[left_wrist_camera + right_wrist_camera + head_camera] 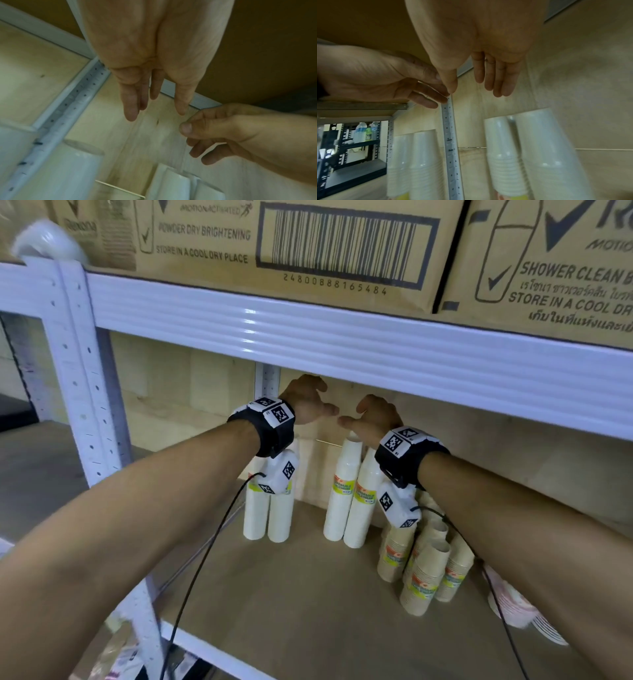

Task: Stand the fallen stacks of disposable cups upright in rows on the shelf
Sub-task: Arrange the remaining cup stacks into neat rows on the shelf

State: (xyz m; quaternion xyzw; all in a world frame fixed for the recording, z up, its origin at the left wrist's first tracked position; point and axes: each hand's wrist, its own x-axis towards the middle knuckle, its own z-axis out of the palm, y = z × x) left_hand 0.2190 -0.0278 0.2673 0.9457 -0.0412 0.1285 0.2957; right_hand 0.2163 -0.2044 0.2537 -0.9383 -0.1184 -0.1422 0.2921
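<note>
Two white cup stacks (pixel 269 515) stand upright at the shelf's back left, partly hidden by my left wrist. A second pair of white cup stacks (pixel 349 494) stands upright to their right. Both hands hover above them under the upper shelf beam, holding nothing. My left hand (pixel 306 402) has its fingers straight and relaxed, as the left wrist view shows (pixel 150 102). My right hand (pixel 368 417) is above the right pair with fingers extended (pixel 494 81). The thumbs nearly meet. Both pairs of white stacks (pixel 527 155) appear in the right wrist view below the fingers.
Several brown cup stacks (pixel 424 563) lean in a cluster at the right. Pink-printed cups (pixel 513 607) lie under my right forearm. Cardboard boxes (pixel 308 244) fill the upper shelf. A white upright post (pixel 85 378) stands at left. The wooden shelf board (pixel 308 594) is bare in front.
</note>
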